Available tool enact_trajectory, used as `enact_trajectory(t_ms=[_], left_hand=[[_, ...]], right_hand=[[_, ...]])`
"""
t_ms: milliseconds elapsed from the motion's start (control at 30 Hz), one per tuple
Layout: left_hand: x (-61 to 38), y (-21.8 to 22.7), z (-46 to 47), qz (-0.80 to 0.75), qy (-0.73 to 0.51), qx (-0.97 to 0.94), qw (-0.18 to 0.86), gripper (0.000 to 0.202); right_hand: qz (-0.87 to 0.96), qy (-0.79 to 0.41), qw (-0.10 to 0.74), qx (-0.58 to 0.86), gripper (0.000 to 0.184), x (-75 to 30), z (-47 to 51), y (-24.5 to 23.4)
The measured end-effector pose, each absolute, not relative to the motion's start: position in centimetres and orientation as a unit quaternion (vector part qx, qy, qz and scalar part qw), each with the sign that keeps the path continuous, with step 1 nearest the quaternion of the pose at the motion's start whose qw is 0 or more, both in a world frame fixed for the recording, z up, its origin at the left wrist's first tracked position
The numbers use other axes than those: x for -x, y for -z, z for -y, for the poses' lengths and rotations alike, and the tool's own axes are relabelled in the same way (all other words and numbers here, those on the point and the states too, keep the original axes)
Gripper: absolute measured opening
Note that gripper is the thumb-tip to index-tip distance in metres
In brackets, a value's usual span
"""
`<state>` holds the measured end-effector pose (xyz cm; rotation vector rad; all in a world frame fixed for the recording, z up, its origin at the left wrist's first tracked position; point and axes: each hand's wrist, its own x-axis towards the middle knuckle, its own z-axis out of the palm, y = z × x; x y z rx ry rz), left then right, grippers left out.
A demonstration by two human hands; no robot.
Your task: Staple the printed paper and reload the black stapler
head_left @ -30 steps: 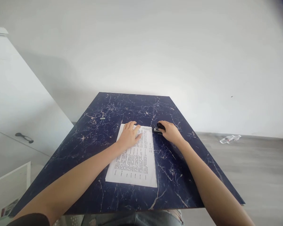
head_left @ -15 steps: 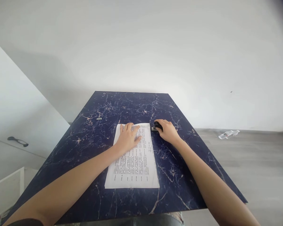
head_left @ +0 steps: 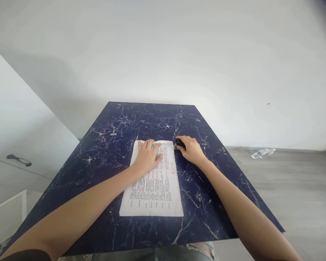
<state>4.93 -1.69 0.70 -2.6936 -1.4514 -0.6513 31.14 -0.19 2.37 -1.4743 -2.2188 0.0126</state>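
Note:
Printed white paper sheets (head_left: pixel 154 195) lie on the dark blue marbled table (head_left: pixel 206 203). My left hand (head_left: pixel 148 156) rests on their upper part with fingers spread, palm down. At the sheets' upper right edge, my right hand (head_left: pixel 191 149) is wrapped round a small black stapler (head_left: pixel 180 142). The stapler's front end meets the paper's edge. How far the paper reaches into its jaws I cannot tell. My right palm and fingers hide much of the stapler.
A small pale strip (head_left: pixel 113 134), perhaps staples, lies on the table at the left. A clear plastic bottle (head_left: pixel 263 153) lies on the floor to the right. The wall stands behind the table, and a white panel with a dark handle (head_left: pixel 19 160) is at the left.
My right hand has moved the stapler slightly left, so its front end now meets the paper's edge. My left hand stays on the sheets. The view has shifted slightly.

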Motion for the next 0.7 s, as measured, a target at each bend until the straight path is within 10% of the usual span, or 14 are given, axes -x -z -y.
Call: enact_trajectory(t_ms=[700], left_hand=[[-5.35, -0.67, 2.44, 0.501, 0.196, 0.843, 0.015, 0.044]], right_hand=[[0.801, -0.069, 0.330, 0.496, 0.025, -30.36, 0.52, -3.18]])
